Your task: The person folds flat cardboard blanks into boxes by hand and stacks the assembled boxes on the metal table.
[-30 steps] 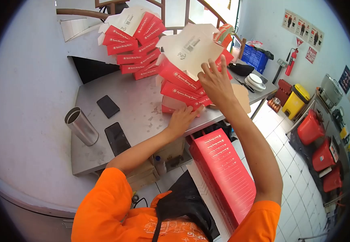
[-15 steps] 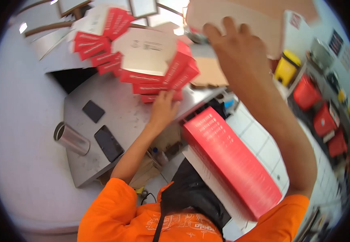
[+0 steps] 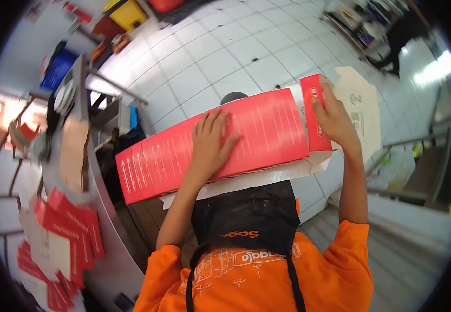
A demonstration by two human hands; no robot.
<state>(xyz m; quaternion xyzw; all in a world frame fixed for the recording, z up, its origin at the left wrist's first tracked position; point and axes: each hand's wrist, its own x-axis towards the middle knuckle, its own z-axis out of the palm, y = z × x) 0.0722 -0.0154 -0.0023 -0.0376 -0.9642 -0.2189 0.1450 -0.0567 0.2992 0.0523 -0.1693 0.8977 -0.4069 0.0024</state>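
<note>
My left hand (image 3: 210, 148) lies palm down, fingers spread and thumb set apart, on the long red row of nested, glossy cardboard boxes (image 3: 256, 122). It bears on the upper face of the row, near the middle, and is not clenched around anything. My right hand (image 3: 335, 115) is grasping a single red cardboard box with white lettering and a pale, printed flap (image 3: 359, 101); the fingers bend over the red panel, and the flap spreads out beyond the hand. This single box is at the right end of the row, just beside the last nested piece. Whether the two touch, I cannot tell.

The row lies crosswise in front of my black apron (image 3: 246, 218), tilted so that its left end sits lower in view. White cardboard edges project along its near side. What supports it underneath is hidden.

On my left stands a grey metal table (image 3: 116, 260). It bears a pile of red boxes with pale printed lids (image 3: 54, 244), overlapping one another at angles, and, farther along, a flat brown cardboard sheet (image 3: 74, 151). White round dishes (image 3: 65, 97) sit near the far end of the table, with a blue plastic crate (image 3: 59, 70) beyond them. White floor tiles (image 3: 210, 57) show past the row.
</note>
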